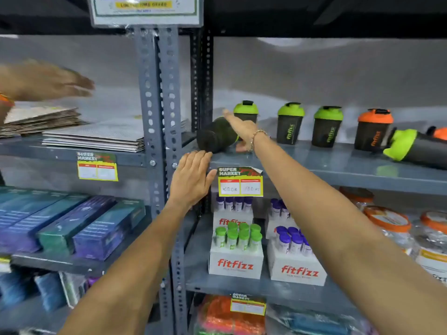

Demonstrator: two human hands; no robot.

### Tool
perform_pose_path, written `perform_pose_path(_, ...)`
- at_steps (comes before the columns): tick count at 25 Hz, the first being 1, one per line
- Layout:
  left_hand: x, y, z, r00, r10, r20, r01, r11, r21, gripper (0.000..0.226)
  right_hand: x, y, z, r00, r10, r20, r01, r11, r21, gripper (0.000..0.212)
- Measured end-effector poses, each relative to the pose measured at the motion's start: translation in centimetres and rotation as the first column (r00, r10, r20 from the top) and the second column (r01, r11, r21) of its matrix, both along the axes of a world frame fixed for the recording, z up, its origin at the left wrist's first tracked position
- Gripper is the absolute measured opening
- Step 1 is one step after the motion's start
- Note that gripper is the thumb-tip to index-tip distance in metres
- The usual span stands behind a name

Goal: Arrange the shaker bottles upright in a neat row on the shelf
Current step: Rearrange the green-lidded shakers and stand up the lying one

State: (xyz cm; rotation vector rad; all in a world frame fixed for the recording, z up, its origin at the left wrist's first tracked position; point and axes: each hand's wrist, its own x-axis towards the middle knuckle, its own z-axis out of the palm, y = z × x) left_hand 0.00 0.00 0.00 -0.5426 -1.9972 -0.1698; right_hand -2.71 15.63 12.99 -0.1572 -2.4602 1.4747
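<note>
A: What is the right hand [242, 131] doing?

B: It is wrapped round a dark, round shaker bottle [217, 137] that lies on its side on the smooth grey metal shelf [338, 163]. The fingers curl over the end with the green lid, and the thumb is under it.

A: And the left hand [192, 177]?

B: It is flat and open with nothing in it. The fingers press on the front edge of the shelf, just below the lying bottle. Beside its thumb hangs a yellow paper price tag [240, 182] with one curled corner.

A: Where are the other bottles?

B: Past the right hand, three dark ones with shiny green lids [289, 123] stand up straight in a line. Then comes one with an orange lid [373, 129]. Farther to the right, a green-lidded bottle [416, 147] lies tipped over, touching the orange one.

A: Anything else?

B: Far to the left of the left hand, a blurry other hand [48, 81] hovers over flat stacked cardboard [41, 119].
</note>
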Motion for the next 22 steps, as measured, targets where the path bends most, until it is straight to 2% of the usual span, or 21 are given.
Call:
perform_pose_path(3, -0.7, -0.2, -0.2, 0.997, 0.033, -0.077, -0.036, 0.998, -0.046, 0.049, -0.8, -1.0, 0.2, 0.992, -0.078, 0.096, 0.061, 0.985, 0.162, 0.121)
perform_pose_path(6, -0.9, -0.1, -0.5, 0.993, 0.033, -0.115, -0.041, 0.997, -0.063, 0.048, -2.0, -1.6, 0.2, 0.984, -0.058, 0.168, 0.042, 0.995, 0.093, 0.128)
perform_pose_path(8, -1.0, -0.3, -0.4, 0.991, 0.041, -0.131, -0.05, 0.996, -0.07, 0.05, -2.8, -1.7, 0.3, 0.982, -0.036, 0.183, 0.037, 0.999, -0.004, 0.125)
perform_pose_path(12, -1.1, -0.1, -0.5, 0.987, 0.03, -0.157, -0.038, 0.998, -0.052, 0.052, -2.7, -1.7, -0.3, 0.998, -0.04, 0.057, 0.049, 0.982, -0.184, 0.116)
perform_pose_path(15, -1.1, -0.2, -0.5, 0.989, 0.022, -0.149, -0.027, 0.999, -0.033, 0.049, -2.3, -0.6, -0.5, 0.999, 0.0, -0.053, -0.008, 0.989, -0.15, 0.117)
perform_pose_path(18, -0.9, 0.1, -0.6, 0.995, 0.023, -0.101, -0.025, 1.0, -0.016, 0.045, -1.3, 1.2, -0.9, 0.988, 0.064, -0.142, -0.09, 0.979, -0.184, 0.132)
perform_pose_path(22, -0.7, 0.1, -0.6, 0.996, 0.027, -0.081, -0.027, 1.0, 0.003, 0.045, -0.5, 3.7, -2.1, 0.97, 0.17, -0.171, -0.197, 0.969, -0.152, 0.134)
